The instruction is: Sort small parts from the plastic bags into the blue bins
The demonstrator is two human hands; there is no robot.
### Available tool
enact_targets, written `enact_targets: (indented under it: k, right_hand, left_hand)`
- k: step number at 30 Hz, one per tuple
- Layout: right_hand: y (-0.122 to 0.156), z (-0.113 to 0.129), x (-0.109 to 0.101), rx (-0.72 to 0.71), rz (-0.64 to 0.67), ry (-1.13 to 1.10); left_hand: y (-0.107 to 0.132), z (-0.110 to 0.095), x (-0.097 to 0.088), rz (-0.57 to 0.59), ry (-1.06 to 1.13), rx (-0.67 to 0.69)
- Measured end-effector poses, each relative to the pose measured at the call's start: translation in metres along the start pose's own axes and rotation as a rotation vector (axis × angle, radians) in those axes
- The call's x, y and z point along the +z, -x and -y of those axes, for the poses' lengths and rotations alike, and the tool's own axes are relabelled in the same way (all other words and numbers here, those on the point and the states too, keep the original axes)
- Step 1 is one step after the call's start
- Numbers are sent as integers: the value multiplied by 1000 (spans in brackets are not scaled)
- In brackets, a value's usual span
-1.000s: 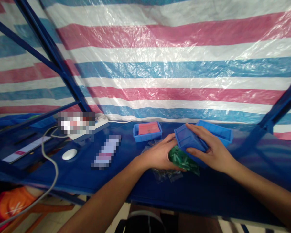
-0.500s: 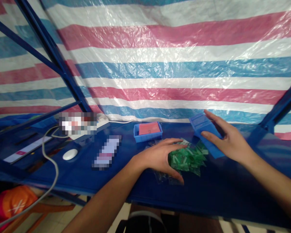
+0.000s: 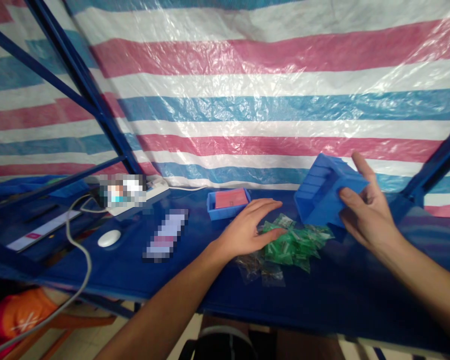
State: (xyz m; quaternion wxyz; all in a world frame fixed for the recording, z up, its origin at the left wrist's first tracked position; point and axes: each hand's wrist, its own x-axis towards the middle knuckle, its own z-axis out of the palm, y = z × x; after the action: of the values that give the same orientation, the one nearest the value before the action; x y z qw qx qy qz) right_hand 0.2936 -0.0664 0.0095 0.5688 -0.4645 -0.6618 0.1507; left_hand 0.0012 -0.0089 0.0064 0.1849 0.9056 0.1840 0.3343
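Note:
My right hand (image 3: 367,215) grips a blue plastic parts bin (image 3: 322,192) by its side, holding it up and tilted above the table, with its open top turned away from me. A heap of small green packets (image 3: 292,247) lies just below and to the left of the bin. My left hand (image 3: 247,232) rests open on the table, its fingertips at the heap's left edge. Clear plastic bags (image 3: 258,270) lie under and in front of the heap. A smaller blue bin (image 3: 210,210) holding a flat pink item stands behind my left hand.
The blue table surface (image 3: 341,290) holds a white mouse (image 3: 108,238) with its cable, a white power strip (image 3: 155,189) and a pixelated object (image 3: 165,235). A striped tarpaulin (image 3: 270,110) hangs behind, and blue metal frame bars (image 3: 97,110) run along the left.
The blue bin has risen off the heap and turned further over in my right hand. The green packets now lie uncovered, and my left hand has drawn back to the heap's left edge.

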Motion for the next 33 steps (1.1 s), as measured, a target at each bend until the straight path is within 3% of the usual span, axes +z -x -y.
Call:
enact_targets:
  k: [3,8,13,18,22,26,31,33]
  right_hand:
    - [3,3,17,99,-81,-221]
    - [1,-6,34,35,25,-118]
    - [-11,-20,15,-146,12,260]
    - [-12,-54,-7,-196,186,658]
    - [-9,-81,-9,-142,288,726]
    - [-9,-88,-8,-127,290,719]
    - [-10,-85,-7,-156,290,712]
    - [-10,-84,-6,-165,292,697]
  left_hand:
    - [-3,0,1,-60,-55,35]
    - [-8,10,1,-155,-155,76]
    - [-11,38,-5,-132,-262,-21]
    - [-19,59,-9,-23,-419,-113]
    - [-29,60,-3,75,-509,-150]
    - [-31,57,4,161,-510,-159]
    - [-23,56,0,5,-601,-209]
    - [-20,57,-3,-5,-631,-246]
